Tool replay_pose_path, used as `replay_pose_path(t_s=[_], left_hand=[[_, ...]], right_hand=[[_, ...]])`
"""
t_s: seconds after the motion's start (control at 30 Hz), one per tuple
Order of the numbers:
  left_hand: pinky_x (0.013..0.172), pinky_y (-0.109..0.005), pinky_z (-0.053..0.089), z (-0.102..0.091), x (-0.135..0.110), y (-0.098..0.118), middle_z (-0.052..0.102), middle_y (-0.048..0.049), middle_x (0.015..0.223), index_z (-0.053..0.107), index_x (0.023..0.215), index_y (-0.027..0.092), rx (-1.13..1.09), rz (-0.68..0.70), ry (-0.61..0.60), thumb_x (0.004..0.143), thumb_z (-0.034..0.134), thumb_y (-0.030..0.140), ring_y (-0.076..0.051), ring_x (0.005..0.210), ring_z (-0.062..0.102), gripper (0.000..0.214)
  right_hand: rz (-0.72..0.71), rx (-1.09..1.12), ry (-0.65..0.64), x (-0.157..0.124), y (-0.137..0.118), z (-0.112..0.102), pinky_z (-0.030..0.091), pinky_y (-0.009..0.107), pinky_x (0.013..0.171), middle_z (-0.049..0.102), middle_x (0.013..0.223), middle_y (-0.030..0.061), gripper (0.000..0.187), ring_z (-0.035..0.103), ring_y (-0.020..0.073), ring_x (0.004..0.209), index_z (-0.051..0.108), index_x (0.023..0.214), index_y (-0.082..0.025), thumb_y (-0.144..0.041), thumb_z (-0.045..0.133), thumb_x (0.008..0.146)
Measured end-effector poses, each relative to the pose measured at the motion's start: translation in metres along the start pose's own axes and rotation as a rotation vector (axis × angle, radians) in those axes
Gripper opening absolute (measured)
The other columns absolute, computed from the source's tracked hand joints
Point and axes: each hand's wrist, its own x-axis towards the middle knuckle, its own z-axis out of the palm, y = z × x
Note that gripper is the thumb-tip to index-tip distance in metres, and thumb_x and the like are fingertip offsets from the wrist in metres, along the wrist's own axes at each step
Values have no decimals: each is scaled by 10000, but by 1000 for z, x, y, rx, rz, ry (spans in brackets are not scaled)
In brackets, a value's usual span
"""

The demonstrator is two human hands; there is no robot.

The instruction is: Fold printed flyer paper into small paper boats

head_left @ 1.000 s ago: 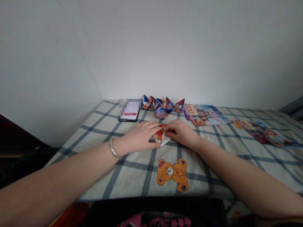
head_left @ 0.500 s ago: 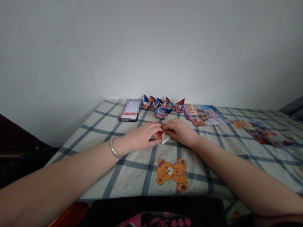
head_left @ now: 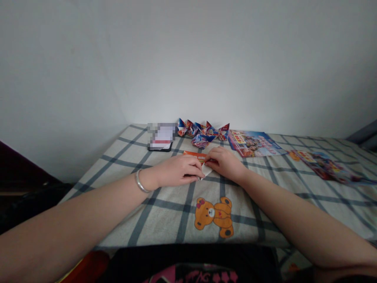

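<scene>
A small sheet of printed paper [head_left: 194, 155], orange with a white folded part, lies on the checked tablecloth between my hands. My left hand [head_left: 180, 169], with a silver bangle at its wrist, rests over the paper's left side, fingertips closed at the near edge of the white fold. From the right, my right hand [head_left: 224, 162] pinches the white part between thumb and fingers. Much of the paper is hidden beneath my fingers. Just beyond stand several folded paper shapes [head_left: 202, 140] with pointed corners, in blue and red print.
A phone [head_left: 160, 148], partly pixelated, lies back left. Printed flyers [head_left: 256, 143] lie to the right of the folded shapes, with another flyer [head_left: 330, 167] farther right. The tablecloth [head_left: 165, 220] carries a bear print near its front edge. A white wall [head_left: 206, 63] rises behind.
My left fingers have shifted down toward the paper's near corner and curled more, exposing more of its orange back edge. My right hand has barely moved.
</scene>
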Motion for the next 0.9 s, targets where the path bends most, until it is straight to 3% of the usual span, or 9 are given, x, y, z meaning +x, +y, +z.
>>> replay_pose_path(t_s=[0.13, 0.27, 0.43, 0.63, 0.73, 0.9], left_hand=[[866, -342, 501, 0, -1, 0, 658, -55, 1055, 716, 1092, 253, 4, 12, 13, 950, 579, 233, -174, 943, 629, 198], [855, -329, 502, 0, 0, 1, 666, -46, 1057, 726, 1077, 266, 6, -1, 20, 957, 580, 253, -167, 945, 630, 190], [867, -335, 501, 1, 0, 1, 670, -41, 1040, 733, 1043, 262, 29, -13, 31, 957, 581, 273, -165, 948, 633, 175], [985, -438, 451, -3, 1, -2, 687, -46, 1033, 729, 1027, 236, 127, -56, 50, 938, 580, 224, -200, 990, 620, 174], [956, -359, 482, -3, -1, -6, 682, -41, 1088, 711, 1069, 233, 29, -114, 32, 918, 577, 177, -183, 1021, 621, 210], [978, -346, 478, -4, -4, -10, 671, -52, 1131, 710, 1045, 215, -30, -106, 2, 896, 575, 151, -188, 1062, 614, 211]], right_hand=[[30, -1, 32, -1, -2, 0, 459, 317, 794, 693, 905, 46, 66, 599, 193, 871, 679, 924, -187, -173, 676, 860], [-81, 40, -26, -4, -1, -8, 471, 322, 831, 709, 953, 57, 92, 621, 188, 914, 717, 930, -203, -211, 628, 906], [-158, 86, -104, -10, 4, -20, 480, 374, 918, 710, 1127, 77, 255, 635, 221, 1022, 738, 1068, -211, -354, 709, 859], [-87, -47, -74, -8, 5, -16, 484, 383, 928, 699, 1173, 80, 260, 618, 229, 1055, 724, 1147, -218, -296, 632, 916], [-69, -59, -66, -7, 4, -15, 488, 384, 928, 702, 1168, 81, 256, 621, 225, 1051, 730, 1139, -216, -296, 625, 920], [-58, -57, -76, -7, 3, -16, 495, 373, 928, 709, 1160, 77, 248, 630, 222, 1038, 743, 1114, -209, -291, 621, 915]])
